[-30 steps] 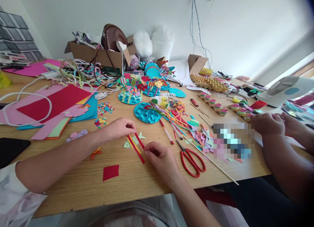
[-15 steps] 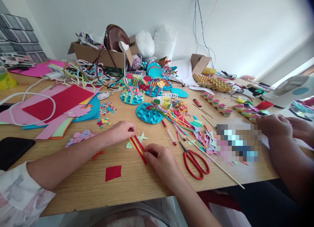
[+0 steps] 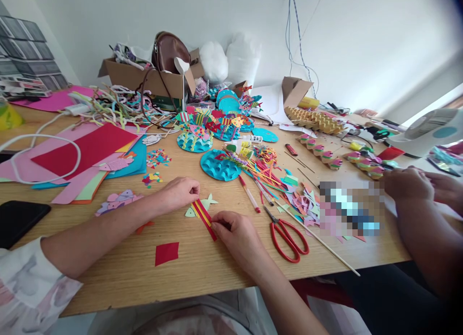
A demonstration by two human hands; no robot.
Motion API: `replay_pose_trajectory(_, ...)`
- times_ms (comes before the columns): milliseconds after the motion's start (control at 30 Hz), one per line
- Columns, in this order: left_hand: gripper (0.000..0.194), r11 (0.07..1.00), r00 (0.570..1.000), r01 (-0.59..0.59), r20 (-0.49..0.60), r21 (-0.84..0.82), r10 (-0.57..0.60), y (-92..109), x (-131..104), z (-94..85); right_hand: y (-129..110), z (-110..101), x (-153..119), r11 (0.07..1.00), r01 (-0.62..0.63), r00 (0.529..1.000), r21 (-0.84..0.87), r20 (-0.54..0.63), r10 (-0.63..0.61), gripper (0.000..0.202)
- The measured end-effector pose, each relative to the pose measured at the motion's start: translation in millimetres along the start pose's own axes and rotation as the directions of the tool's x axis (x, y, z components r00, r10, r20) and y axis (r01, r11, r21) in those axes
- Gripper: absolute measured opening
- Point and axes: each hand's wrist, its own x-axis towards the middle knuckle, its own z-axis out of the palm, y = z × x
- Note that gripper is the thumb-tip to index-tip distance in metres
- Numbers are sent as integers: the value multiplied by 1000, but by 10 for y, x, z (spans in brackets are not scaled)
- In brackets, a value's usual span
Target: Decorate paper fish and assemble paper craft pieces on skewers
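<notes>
Between my two hands stretches a red paper strip [image 3: 204, 216] with yellow stripes along it. My left hand [image 3: 183, 192] pinches its far end, and my right hand [image 3: 231, 229] pinches the near end between thumb and finger. Partly under the strip lies a pale green paper fish [image 3: 190, 212]. A small red paper piece [image 3: 167, 254] rests flat on the table nearer to me. To the right of my right hand are red-handled scissors [image 3: 287, 236], their blades pointing away from me.
A thin wooden stick [image 3: 325, 245] and paper scraps [image 3: 306, 202] lie right of the scissors. Ahead are a blue textured disc [image 3: 220, 165] and a capped pen [image 3: 249, 194]. Another person's hands [image 3: 408, 184] rest at the right. Coloured paper sheets [image 3: 87, 149] and a black phone [image 3: 21, 221] sit left.
Both hands keep their pinch on the striped strip in almost the same place. The whole view has shifted very slightly.
</notes>
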Motion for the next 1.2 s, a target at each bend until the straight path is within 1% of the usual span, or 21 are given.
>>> replay_pose_trajectory(367, 10, 997, 999, 3, 34, 79, -5, 12, 10, -6, 1, 4, 0, 998, 8, 1000, -56, 14, -7, 16)
replay_pose_trajectory(667, 10, 990, 999, 14, 36, 141, -19, 27, 12, 11, -14, 6, 1, 996, 0, 1000, -88, 11, 1, 15)
replay_pose_trajectory(1200, 11, 983, 999, 14, 48, 185, -23, 41, 18, 8, -24, 6, 1, 994, -3, 1000, -107, 4, 4, 15)
